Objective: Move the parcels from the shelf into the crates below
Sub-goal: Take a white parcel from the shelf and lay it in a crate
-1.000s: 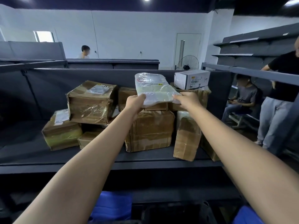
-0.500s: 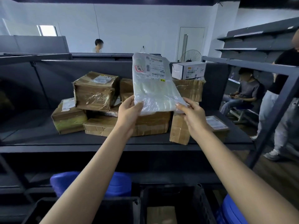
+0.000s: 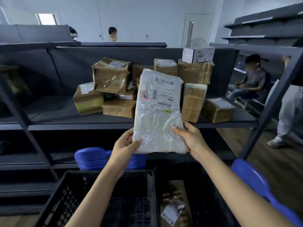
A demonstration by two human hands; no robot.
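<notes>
Your left hand (image 3: 126,143) and right hand (image 3: 190,138) each clench a lower corner of the white plastic parcel (image 3: 158,112), holding it upright with its label toward you, in front of the shelf (image 3: 65,123) and above the two black crates. The left crate (image 3: 105,199) shows only its mesh floor; the right crate (image 3: 205,194) holds a brown box. Taped cardboard parcels (image 3: 111,76) sit piled on the shelf behind.

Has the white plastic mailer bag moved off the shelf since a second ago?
Yes. The white plastic mailer bag has come toward the camera and down: its bottom edge now hangs below the dark shelf's front edge, above the black crates.
</notes>
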